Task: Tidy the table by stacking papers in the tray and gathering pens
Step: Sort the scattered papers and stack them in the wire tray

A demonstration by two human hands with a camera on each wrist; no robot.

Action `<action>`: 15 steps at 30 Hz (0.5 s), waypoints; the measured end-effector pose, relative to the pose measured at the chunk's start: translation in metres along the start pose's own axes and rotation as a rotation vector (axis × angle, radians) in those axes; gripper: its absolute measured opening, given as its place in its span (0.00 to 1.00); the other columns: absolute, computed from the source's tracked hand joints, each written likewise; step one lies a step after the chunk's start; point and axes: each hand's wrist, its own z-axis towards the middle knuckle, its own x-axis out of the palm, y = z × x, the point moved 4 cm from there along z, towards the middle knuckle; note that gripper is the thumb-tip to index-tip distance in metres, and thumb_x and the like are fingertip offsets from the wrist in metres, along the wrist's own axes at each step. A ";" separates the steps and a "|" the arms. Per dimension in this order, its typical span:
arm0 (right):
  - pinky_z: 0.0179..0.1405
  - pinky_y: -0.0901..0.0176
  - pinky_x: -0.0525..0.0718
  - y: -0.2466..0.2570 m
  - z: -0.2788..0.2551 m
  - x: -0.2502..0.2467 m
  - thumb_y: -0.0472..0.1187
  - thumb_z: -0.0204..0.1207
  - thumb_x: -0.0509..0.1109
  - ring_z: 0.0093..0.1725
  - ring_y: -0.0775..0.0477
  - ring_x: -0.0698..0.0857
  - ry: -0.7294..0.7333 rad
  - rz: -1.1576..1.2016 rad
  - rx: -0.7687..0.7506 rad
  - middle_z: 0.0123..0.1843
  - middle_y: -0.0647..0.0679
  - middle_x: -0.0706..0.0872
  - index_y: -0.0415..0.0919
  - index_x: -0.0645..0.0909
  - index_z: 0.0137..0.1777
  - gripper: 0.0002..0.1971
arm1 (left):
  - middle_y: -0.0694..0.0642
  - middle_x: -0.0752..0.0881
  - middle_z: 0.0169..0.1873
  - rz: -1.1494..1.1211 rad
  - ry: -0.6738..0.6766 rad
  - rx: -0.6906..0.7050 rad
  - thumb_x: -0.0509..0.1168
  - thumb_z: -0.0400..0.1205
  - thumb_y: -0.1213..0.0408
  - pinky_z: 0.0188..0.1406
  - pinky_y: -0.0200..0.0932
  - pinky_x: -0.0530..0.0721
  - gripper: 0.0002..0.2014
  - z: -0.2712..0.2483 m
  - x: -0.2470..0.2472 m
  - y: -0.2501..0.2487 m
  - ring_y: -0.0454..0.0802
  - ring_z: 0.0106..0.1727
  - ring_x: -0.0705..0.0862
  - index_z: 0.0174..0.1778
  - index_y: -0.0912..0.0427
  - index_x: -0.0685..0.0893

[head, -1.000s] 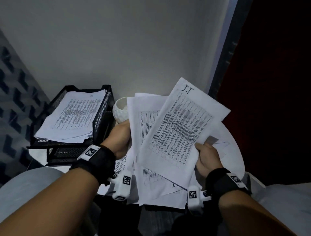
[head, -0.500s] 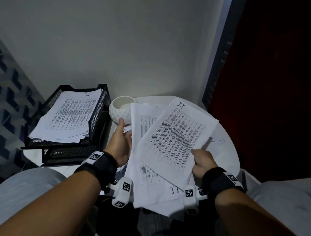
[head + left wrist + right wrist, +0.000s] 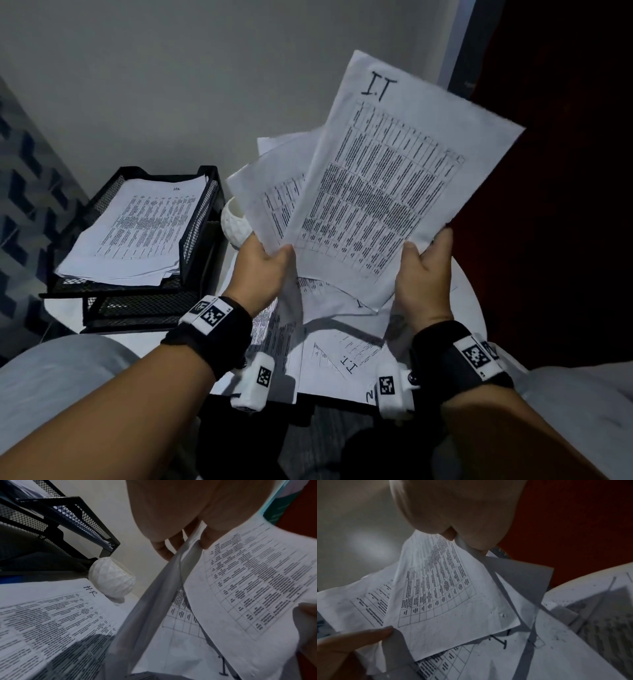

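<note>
Both hands hold a loose sheaf of printed papers [image 3: 373, 192] upright above the round white table [image 3: 469, 301]. My left hand [image 3: 267, 263] pinches the sheaf's lower left edge, thumb in front; the left wrist view shows its fingers [image 3: 173, 545] behind the sheets [image 3: 248, 582]. My right hand [image 3: 424, 270] grips the lower right corner; in the right wrist view it pinches the papers [image 3: 447, 599]. The front sheet is marked "I.T". More printed sheets [image 3: 339, 356] lie on the table below. The black mesh tray [image 3: 202, 219] at left holds a stack of papers [image 3: 137, 233]. No pens show.
A white faceted cup [image 3: 234, 222] stands between the tray and the held sheaf, also in the left wrist view as a white cup [image 3: 111, 578]. A sheet marked "H.R" [image 3: 51, 615] lies by the tray. A pale wall is behind, a dark red surface at right.
Both hands have lifted the sheaf up off the table and tilted it more upright. The right hand has shifted to grip the lower right corner.
</note>
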 end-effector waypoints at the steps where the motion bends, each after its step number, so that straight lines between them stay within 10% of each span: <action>1: 0.81 0.50 0.75 -0.002 -0.001 -0.001 0.33 0.85 0.63 0.74 0.48 0.81 -0.008 0.006 0.013 0.75 0.43 0.82 0.35 0.70 0.79 0.22 | 0.49 0.91 0.54 -0.011 -0.012 0.011 0.69 0.83 0.70 0.59 0.44 0.88 0.12 0.000 -0.001 0.001 0.42 0.57 0.89 0.63 0.60 0.85; 6: 0.75 0.36 0.82 -0.030 -0.016 0.002 0.30 0.75 0.61 0.68 0.44 0.86 -0.006 0.129 0.214 0.67 0.47 0.88 0.52 0.75 0.73 0.28 | 0.50 0.91 0.52 -0.094 -0.019 -0.030 0.72 0.80 0.73 0.57 0.47 0.88 0.16 -0.007 0.002 0.006 0.42 0.54 0.90 0.64 0.61 0.82; 15: 0.59 0.53 0.89 -0.009 -0.020 0.010 0.20 0.78 0.59 0.54 0.51 0.89 0.020 0.082 0.042 0.51 0.52 0.90 0.54 0.81 0.55 0.25 | 0.70 0.84 0.47 -0.217 -0.039 0.075 0.71 0.71 0.61 0.48 0.64 0.88 0.22 -0.009 -0.002 -0.029 0.58 0.45 0.85 0.58 0.68 0.80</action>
